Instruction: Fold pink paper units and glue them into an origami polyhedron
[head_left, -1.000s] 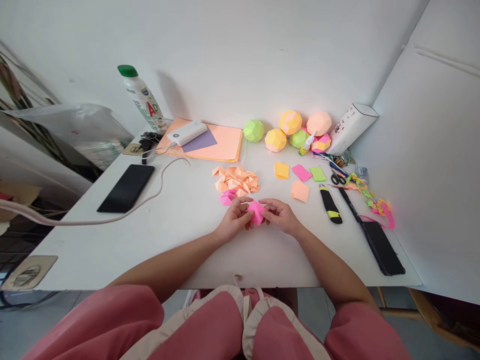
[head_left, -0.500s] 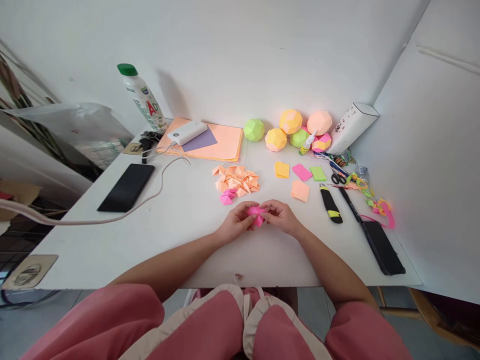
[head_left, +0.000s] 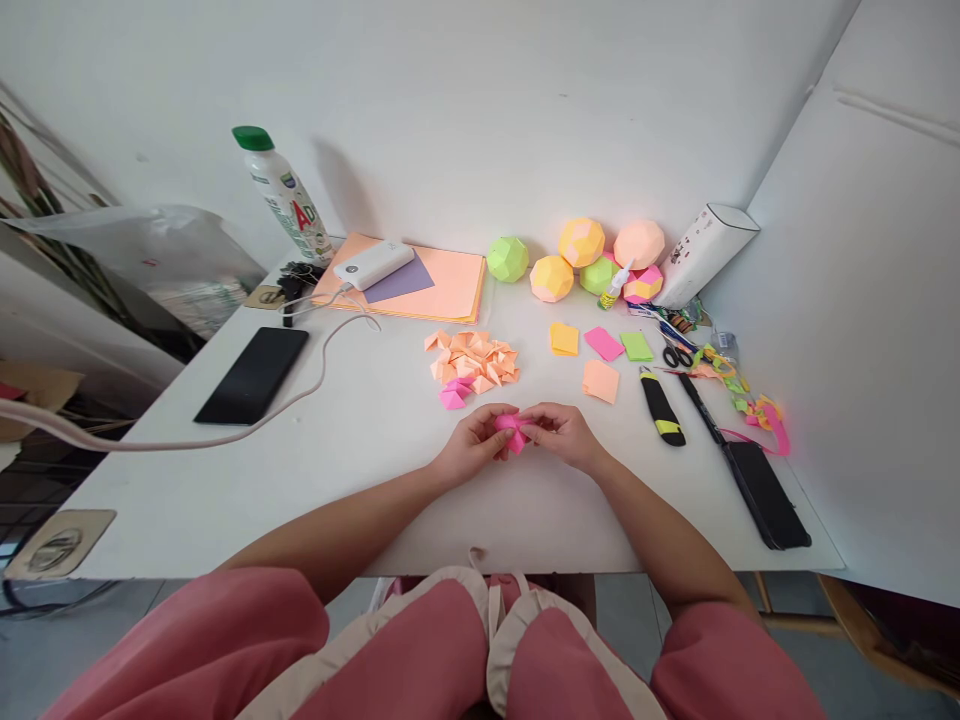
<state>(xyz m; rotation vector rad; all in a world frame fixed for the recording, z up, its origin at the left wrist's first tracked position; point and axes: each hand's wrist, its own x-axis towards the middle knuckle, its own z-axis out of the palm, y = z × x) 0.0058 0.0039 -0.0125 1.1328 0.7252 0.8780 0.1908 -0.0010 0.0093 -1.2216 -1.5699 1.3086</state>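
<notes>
A folded pink paper piece (head_left: 514, 430) is pinched between both hands above the front middle of the white table. My left hand (head_left: 480, 436) grips its left side, and my right hand (head_left: 559, 432) has thumb and fingers closed on its right side. Parts of the paper are hidden behind the fingers. Just beyond my left hand lie folded pink pieces (head_left: 454, 394), against a heap of folded peach paper pieces (head_left: 477, 360). Small paper squares in orange (head_left: 564, 339), pink (head_left: 604, 344), green (head_left: 636, 347) and peach (head_left: 601, 381) lie beyond my right hand.
Several faceted paper balls, one green (head_left: 508, 260), stand along the wall. A utility knife (head_left: 661, 408), scissors (head_left: 677, 356) and a black case (head_left: 765, 495) lie at right. At left are a phone (head_left: 253, 376), a cable, a power bank (head_left: 374, 264) and a bottle (head_left: 289, 200).
The right fingers have shifted very slightly on the pink paper. Both hands otherwise keep their place, and the things on the table have not moved.
</notes>
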